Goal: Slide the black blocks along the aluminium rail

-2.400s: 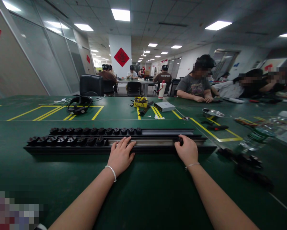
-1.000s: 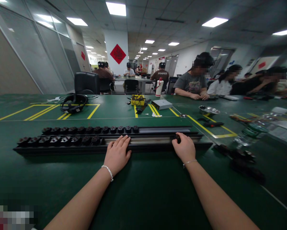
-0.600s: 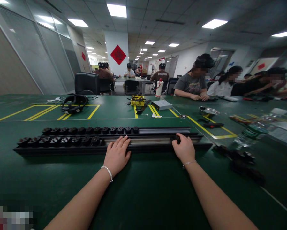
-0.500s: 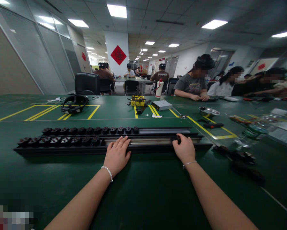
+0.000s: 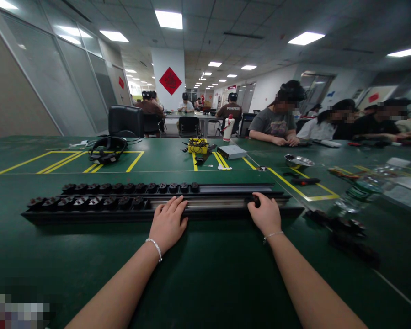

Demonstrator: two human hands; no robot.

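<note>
Two long black power tracks point(image 5: 212, 214) lie side by side across the table, each with a metallic channel along its top. Black socket modules point(image 5: 95, 202) fill the left part of the nearer track, and a second row of socket modules point(image 5: 133, 188) sits on the farther one. My left hand point(image 5: 169, 220) rests on the nearer track just right of its row, fingers stretched out and holding nothing. Toward the right end of that track, my right hand point(image 5: 265, 214) is closed around a black socket module point(image 5: 256, 201), which its fingers partly hide.
More dark socket modules point(image 5: 354, 246) lie to the right, near a plastic bottle point(image 5: 358, 194). Behind them are a metal bowl point(image 5: 298, 161) and a black-and-red tool point(image 5: 305, 181). A headset point(image 5: 107, 150), yellow object point(image 5: 197, 146) and grey box point(image 5: 232, 151) stand farther back. A co-worker point(image 5: 277, 121) sits across.
Both hands stay in nearly the same place on the nearer track, the right still around the socket module. The whole view has shifted very slightly.
</note>
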